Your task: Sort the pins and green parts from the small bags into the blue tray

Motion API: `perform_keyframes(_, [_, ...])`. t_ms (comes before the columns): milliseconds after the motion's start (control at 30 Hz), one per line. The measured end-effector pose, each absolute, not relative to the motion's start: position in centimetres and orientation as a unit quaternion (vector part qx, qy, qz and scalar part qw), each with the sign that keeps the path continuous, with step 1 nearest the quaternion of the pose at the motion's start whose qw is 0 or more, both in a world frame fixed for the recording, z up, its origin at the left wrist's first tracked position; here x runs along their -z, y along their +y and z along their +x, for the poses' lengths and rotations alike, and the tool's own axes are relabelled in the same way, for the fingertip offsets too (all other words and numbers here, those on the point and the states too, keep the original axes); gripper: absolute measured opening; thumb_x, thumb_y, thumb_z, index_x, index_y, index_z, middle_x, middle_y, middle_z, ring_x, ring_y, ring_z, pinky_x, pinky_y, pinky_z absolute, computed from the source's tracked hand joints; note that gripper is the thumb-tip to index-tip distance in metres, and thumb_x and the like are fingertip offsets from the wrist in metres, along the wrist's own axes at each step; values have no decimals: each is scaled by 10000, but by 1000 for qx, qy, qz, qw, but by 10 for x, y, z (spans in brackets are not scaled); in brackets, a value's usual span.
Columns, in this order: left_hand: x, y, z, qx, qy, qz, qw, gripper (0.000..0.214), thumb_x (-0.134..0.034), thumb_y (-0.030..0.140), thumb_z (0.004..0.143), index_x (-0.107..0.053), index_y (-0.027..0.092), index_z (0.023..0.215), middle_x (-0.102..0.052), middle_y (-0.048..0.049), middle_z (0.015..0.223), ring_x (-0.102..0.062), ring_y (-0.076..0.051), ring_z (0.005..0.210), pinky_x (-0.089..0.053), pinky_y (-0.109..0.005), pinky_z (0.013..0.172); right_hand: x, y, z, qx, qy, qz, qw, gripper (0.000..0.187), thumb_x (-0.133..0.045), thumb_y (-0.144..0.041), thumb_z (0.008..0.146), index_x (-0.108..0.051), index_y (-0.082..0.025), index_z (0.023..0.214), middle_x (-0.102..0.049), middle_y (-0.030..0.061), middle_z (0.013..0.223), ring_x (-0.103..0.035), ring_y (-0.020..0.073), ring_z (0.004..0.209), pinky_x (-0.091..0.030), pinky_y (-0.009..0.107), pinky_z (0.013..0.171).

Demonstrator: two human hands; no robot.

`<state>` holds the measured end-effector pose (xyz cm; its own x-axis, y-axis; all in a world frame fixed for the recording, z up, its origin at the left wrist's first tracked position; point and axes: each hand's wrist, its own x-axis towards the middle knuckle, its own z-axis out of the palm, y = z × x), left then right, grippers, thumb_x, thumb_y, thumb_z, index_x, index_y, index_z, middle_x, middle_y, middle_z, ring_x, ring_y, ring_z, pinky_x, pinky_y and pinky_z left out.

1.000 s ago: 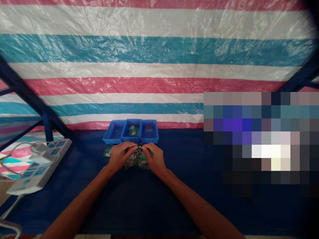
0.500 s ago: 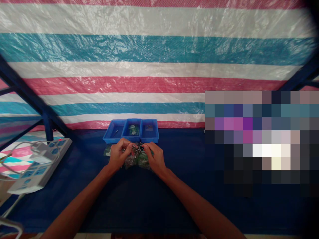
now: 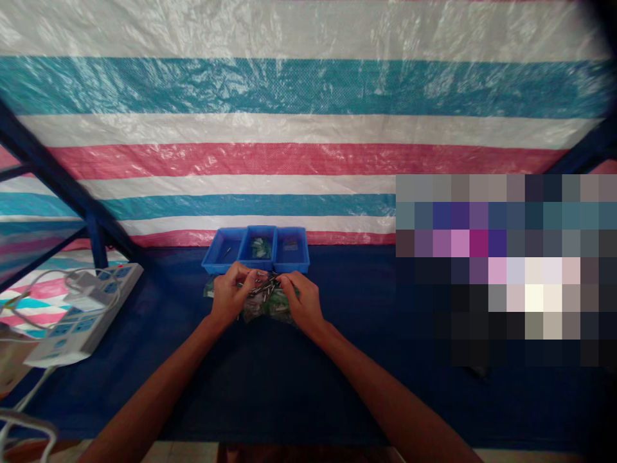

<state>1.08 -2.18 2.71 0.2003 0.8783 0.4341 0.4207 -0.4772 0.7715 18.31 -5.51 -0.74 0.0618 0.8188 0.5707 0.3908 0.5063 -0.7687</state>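
Striped tarp (image 3: 308, 87) in red, white and blue behind, dark blue tabletop (image 3: 270, 386) in front. We see three blue bins side by side at the far middle: left bin (image 3: 219, 252) with one small thin item inside, middle bin (image 3: 258, 265) with greenish clear packets (image 3: 261, 247), right bin (image 3: 290, 262) with something small, too unclear for us to name.

Just in front of the bins, we have a heap of clear and green bags (image 3: 255, 310) on the tabletop. Thin metal pieces (image 3: 264, 290) bunch between the two hands, over the bags. Left hand (image 3: 229, 294): fingers bent inward, thumb near forefinger, at the left side of the pieces. Right hand (image 3: 305, 301): fingers curled, thumb and forefinger tips close together at the right side. We can't tell which pieces, if any, either hand pinches. Both forearms reach in from the near edge.

Far left, we note a white power strip (image 3: 91, 334) set diagonally, with cables on and beside it. Pixelated patch on the right, contents unreadable.
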Motion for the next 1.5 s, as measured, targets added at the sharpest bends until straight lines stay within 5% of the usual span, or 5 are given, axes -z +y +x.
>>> perform_keyframes(300, [-25, -16, 10, -360, 441, 797, 201, 197, -463, 331, 918, -586, 179, 895, -648, 23, 646, -627, -127, 593, -483, -234, 630, 8, -56, 183, -188, -661, -455, 566, 290, -392, -279, 955, -659, -179, 901, -632, 38, 801, -581, 160, 765, -421, 264, 730])
perform_keyframes(567, [-16, -10, 9, -348, 373, 852, 119, 281, -412, 277, 946, -627, 184, 1102, -675, -50, 1076, -620, -170, 1000, -451, -278, 909, 9, -55, 182, -183, -657, -458, 570, 280, -395, -271, 953, -655, -177, 909, -643, 42, 821, -591, 162, 784, -428, 267, 741])
perform_keyframes(1000, [-13, -12, 6, -369, 412, 821, 143, 243, -495, 379, 898, -599, 186, 1002, -680, -11, 838, -637, -132, 680, -471, -218, 623, 9, -56, 182, -188, -660, -441, 579, 224, -451, -229, 925, -647, -190, 1026, -663, 50, 915, -608, 170, 838, -452, 278, 779])
perform_keyframes(1500, [-15, -14, 7, -353, 400, 828, 171, 239, -505, 387, 892, -595, 189, 990, -662, -4, 812, -618, -125, 691, -457, -209, 643, 11, -53, 181, -185, -679, -428, 567, 181, -509, -225, 893, -648, -192, 1004, -648, 48, 864, -597, 162, 784, -464, 273, 744])
